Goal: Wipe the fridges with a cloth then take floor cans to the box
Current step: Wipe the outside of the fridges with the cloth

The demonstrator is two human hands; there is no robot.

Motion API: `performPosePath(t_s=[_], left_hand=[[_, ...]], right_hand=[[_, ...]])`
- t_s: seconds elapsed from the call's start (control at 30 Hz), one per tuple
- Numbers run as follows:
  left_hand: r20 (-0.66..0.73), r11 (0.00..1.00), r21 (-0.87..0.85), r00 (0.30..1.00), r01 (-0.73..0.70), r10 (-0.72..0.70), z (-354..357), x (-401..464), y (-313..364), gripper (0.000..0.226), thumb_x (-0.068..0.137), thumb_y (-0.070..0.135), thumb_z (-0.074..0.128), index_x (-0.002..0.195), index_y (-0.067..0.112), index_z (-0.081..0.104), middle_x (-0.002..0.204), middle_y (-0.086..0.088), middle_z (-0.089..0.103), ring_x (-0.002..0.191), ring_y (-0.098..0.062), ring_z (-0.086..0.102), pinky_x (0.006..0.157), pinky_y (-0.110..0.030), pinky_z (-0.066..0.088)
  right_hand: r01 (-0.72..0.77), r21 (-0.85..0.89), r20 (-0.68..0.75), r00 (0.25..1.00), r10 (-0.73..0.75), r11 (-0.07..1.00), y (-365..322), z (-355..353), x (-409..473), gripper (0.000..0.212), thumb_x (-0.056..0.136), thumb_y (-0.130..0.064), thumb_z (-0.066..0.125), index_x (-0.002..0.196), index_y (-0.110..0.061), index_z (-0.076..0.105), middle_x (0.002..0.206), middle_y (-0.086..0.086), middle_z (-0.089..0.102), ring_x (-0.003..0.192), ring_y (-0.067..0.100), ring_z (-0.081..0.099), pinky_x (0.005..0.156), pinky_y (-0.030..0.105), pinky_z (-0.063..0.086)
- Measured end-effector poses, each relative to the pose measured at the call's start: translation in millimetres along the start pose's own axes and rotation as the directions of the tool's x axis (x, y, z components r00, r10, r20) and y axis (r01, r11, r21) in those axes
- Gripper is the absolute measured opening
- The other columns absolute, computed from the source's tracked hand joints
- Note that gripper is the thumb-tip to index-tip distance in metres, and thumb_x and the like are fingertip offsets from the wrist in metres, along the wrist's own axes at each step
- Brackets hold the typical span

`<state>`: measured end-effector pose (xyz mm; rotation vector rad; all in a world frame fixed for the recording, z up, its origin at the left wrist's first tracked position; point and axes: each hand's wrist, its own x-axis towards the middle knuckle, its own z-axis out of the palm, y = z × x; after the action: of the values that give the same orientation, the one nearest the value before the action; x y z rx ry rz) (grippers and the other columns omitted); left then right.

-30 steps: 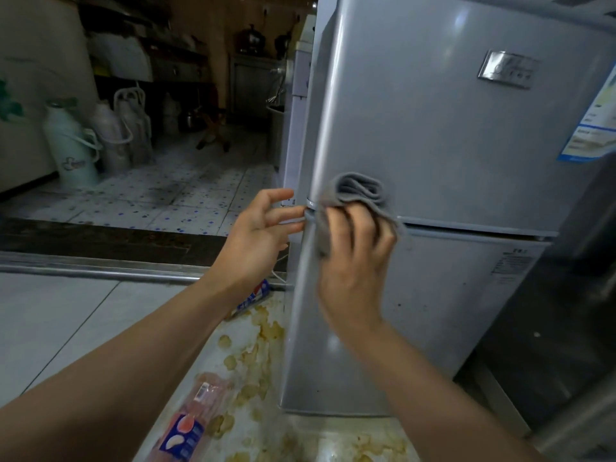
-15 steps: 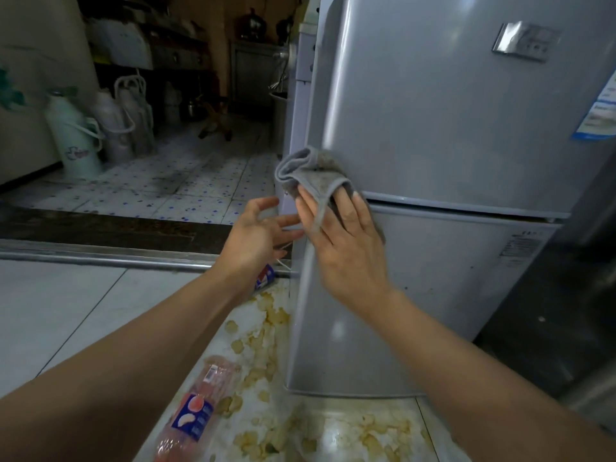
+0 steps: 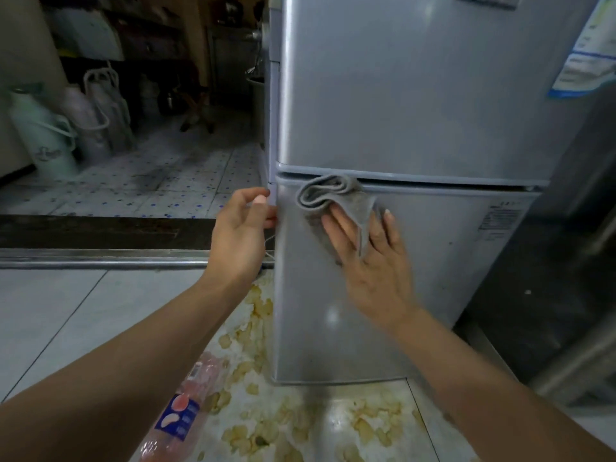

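Observation:
A silver two-door fridge (image 3: 433,95) stands right in front of me. My right hand (image 3: 373,258) lies flat with straight fingers on a folded grey cloth (image 3: 336,201) and presses it against the top of the lower door, just under the gap between the doors. My left hand (image 3: 241,228) touches the fridge's left front edge at the same height, fingers loosely curled. A clear plastic bottle with a blue and pink label (image 3: 181,411) lies on the floor below my left forearm. No can or box is in sight.
Yellowish stains (image 3: 266,421) cover the white floor tiles before the fridge. A metal door rail (image 3: 100,258) crosses the floor on the left; beyond it is a dotted tile room with thermos jugs (image 3: 43,138). A dark cabinet (image 3: 550,261) stands right of the fridge.
My right hand has slid the cloth from the fridge's left corner rightward onto the lower door front. My left hand stays at the left edge. The view has dropped lower.

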<state>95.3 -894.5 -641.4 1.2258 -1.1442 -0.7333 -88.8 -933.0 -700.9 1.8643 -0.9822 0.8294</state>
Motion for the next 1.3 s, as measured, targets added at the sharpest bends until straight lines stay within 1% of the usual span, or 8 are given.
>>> performPosePath(t_s=[0.13, 0.37, 0.43, 0.53, 0.63, 0.87, 1.03, 1.3], left_hand=[[-0.022, 0.975, 0.207, 0.996, -0.080, 0.087, 14, -5, -1, 0.024, 0.085, 0.033, 0.061, 0.107, 0.025, 0.055, 0.094, 0.010, 0.065, 0.088, -0.006, 0.063, 0.082, -0.031, 0.052], [-0.090, 0.891, 0.441, 0.983, -0.104, 0.159, 22, -2, -7, 0.030, 0.080, 0.035, 0.068, 0.102, 0.021, 0.052, 0.087, 0.003, 0.062, 0.084, -0.018, 0.061, 0.081, -0.041, 0.054], [-0.098, 0.881, 0.458, 0.978, -0.119, 0.183, 22, -2, -9, 0.030, 0.080, 0.036, 0.067, 0.101, 0.021, 0.051, 0.087, 0.002, 0.061, 0.084, -0.019, 0.060, 0.079, -0.039, 0.053], [-0.101, 0.873, 0.469, 0.974, -0.132, 0.201, 23, -3, -10, 0.029, 0.081, 0.035, 0.067, 0.099, 0.021, 0.049, 0.087, 0.002, 0.060, 0.084, -0.019, 0.059, 0.079, -0.038, 0.052], [-0.097, 0.864, 0.482, 0.972, -0.144, 0.216, 23, -2, -12, 0.029, 0.081, 0.036, 0.065, 0.100, 0.021, 0.048, 0.090, -0.001, 0.060, 0.086, -0.021, 0.059, 0.081, -0.039, 0.052], [-0.085, 0.877, 0.447, 0.968, -0.176, 0.237, 23, 0, -22, 0.028, 0.082, 0.038, 0.063, 0.100, 0.025, 0.047, 0.090, 0.005, 0.057, 0.085, -0.016, 0.059, 0.076, -0.034, 0.050], [-0.104, 0.875, 0.434, 0.952, -0.216, 0.287, 24, 1, -37, 0.026, 0.083, 0.044, 0.059, 0.097, 0.025, 0.048, 0.084, 0.014, 0.056, 0.077, -0.003, 0.056, 0.064, -0.018, 0.044], [-0.099, 0.851, 0.497, 0.962, -0.173, 0.253, 29, -21, -82, 0.023, 0.085, 0.047, 0.054, 0.099, 0.031, 0.044, 0.088, 0.006, 0.057, 0.082, -0.015, 0.057, 0.073, -0.038, 0.051]], right_hand=[[-0.278, 0.022, 0.011, 0.961, 0.278, 0.960, 48, -12, -34, 0.061, 0.087, -0.006, 0.051, 0.142, -0.010, 0.025, 0.149, 0.008, 0.027, 0.134, 0.034, 0.026, 0.111, 0.050, 0.021], [-0.696, 0.117, -0.020, 0.712, 0.702, 0.709, 48, -17, -38, 0.065, 0.085, 0.004, 0.052, 0.143, 0.002, 0.023, 0.152, 0.024, 0.020, 0.141, 0.040, 0.018, 0.115, 0.047, 0.020], [-0.696, 0.132, -0.058, 0.705, 0.707, 0.706, 13, -9, -22, 0.057, 0.086, 0.005, 0.045, 0.141, 0.005, 0.027, 0.148, 0.028, 0.025, 0.138, 0.045, 0.021, 0.114, 0.050, 0.022], [-0.544, 0.157, 0.044, 0.838, 0.544, 0.824, -14, -4, -21, 0.060, 0.084, 0.000, 0.034, 0.143, 0.002, 0.021, 0.150, 0.025, 0.018, 0.137, 0.047, 0.016, 0.114, 0.051, 0.016], [-0.457, 0.150, 0.056, 0.889, 0.454, 0.877, 21, -6, -38, 0.069, 0.083, -0.001, 0.042, 0.146, -0.006, 0.014, 0.152, 0.015, 0.015, 0.138, 0.037, 0.017, 0.105, 0.053, 0.033], [-0.701, 0.206, -0.017, 0.695, 0.718, 0.683, 84, -13, -40, 0.065, 0.084, -0.005, 0.041, 0.143, 0.010, 0.017, 0.151, 0.031, 0.012, 0.142, 0.042, 0.009, 0.118, 0.045, 0.008], [-0.829, 0.484, -0.010, 0.315, 0.949, 0.280, 127, -11, -15, 0.072, 0.077, -0.013, 0.035, 0.145, 0.003, 0.018, 0.152, 0.022, 0.019, 0.141, 0.032, 0.018, 0.106, 0.008, 0.000], [-0.837, 0.476, 0.083, 0.347, 0.934, 0.269, 64, 20, -94, 0.070, 0.083, -0.003, 0.041, 0.146, 0.004, 0.010, 0.150, 0.025, 0.010, 0.138, 0.033, 0.019, 0.115, 0.020, 0.012]])
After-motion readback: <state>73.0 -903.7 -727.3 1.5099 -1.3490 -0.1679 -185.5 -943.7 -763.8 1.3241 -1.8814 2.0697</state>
